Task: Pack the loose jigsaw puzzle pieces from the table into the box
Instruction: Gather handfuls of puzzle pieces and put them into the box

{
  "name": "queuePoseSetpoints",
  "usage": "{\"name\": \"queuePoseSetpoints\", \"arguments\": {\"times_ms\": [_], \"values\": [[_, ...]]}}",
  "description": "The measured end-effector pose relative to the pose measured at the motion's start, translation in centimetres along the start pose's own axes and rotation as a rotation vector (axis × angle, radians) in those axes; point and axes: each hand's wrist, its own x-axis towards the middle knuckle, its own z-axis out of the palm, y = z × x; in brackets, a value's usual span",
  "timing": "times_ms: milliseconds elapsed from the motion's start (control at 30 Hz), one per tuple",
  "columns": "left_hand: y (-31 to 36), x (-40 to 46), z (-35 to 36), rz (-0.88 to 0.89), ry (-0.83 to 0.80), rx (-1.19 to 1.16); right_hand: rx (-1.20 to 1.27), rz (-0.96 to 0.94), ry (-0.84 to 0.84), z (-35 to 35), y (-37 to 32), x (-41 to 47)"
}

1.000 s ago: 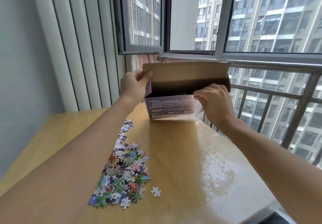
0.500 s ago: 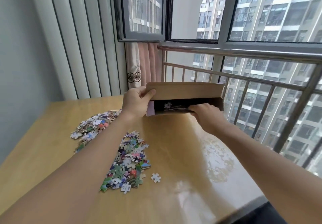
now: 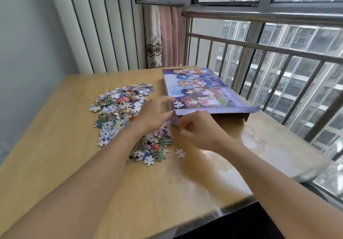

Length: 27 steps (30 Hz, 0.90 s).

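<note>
Leftmost on the wooden table (image 3: 55,127), a broad heap of loose jigsaw pieces (image 3: 118,106) spreads toward the far edge, and a second, smaller heap (image 3: 150,147) lies nearer, partly under the left forearm. The left hand (image 3: 154,116) hovers over these pieces with its fingers spread and loose, gripping nothing, the fingertips just beside the box's near-left corner. One stray piece (image 3: 180,153) sits alone on the tabletop just right of the smaller heap. The right hand (image 3: 200,131) is curled at the box's near edge, thumb and forefinger pinched together; whether they hold anything cannot be told. The box (image 3: 204,90) lies flat, printed picture up, its near end open and dark, close to the metal railing (image 3: 259,56) on the right.
</note>
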Motion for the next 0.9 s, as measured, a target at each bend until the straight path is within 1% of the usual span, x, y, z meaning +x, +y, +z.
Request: {"name": "queuePoseSetpoints", "arguments": {"times_ms": [33,100,133,167,267,333,400,500,567,633,733,833,900], "values": [[-0.6,-0.6,-1.2,0.012,0.008,0.058,-0.042,0.033,-0.060,0.3,-0.6,-0.2],[-2.5,-3.1,-3.3,0.022,0.123,0.147,-0.140,0.142,-0.175,1.9,-1.6,-0.8],[-3.3,-4.8,-4.0,0.032,0.181,0.177,-0.161,0.203,-0.201,2.9,-2.0,-1.1],[-3.9,-6.3,-4.4,0.038,0.207,0.199,-0.155,0.246,-0.205,3.6,-2.5,-1.3],[-5.4,-9.5,-4.6,0.018,0.157,0.336,-0.049,0.278,-0.141,5.6,-4.1,-0.8],[-5.9,-9.8,-4.7,-0.016,0.122,0.420,0.063,0.274,-0.106,6.1,-4.9,0.3],[-6.3,-9.5,-4.8,-0.048,0.077,0.443,0.147,0.292,-0.095,6.1,-5.3,1.5],[-6.9,-9.3,-4.9,-0.066,0.035,0.416,0.177,0.366,-0.171,6.1,-5.6,3.0],[-7.3,-9.0,-5.1,-0.055,0.047,0.365,0.101,0.387,-0.249,6.2,-5.9,4.2],[-7.6,-8.8,-5.2,-0.044,0.088,0.247,0.106,0.393,-0.285,6.3,-6.3,5.3],[-7.6,-8.6,-4.8,-0.076,0.163,0.087,0.246,0.405,-0.268,6.5,-6.3,6.5],[-7.4,-8.2,-4.0,-0.123,0.203,-0.013,0.382,0.420,-0.205,7.1,-5.6,6.5],[-7.7,-7.8,-3.6,-0.132,0.227,-0.079,0.476,0.433,-0.191,7.6,-5.0,6.8]]}}
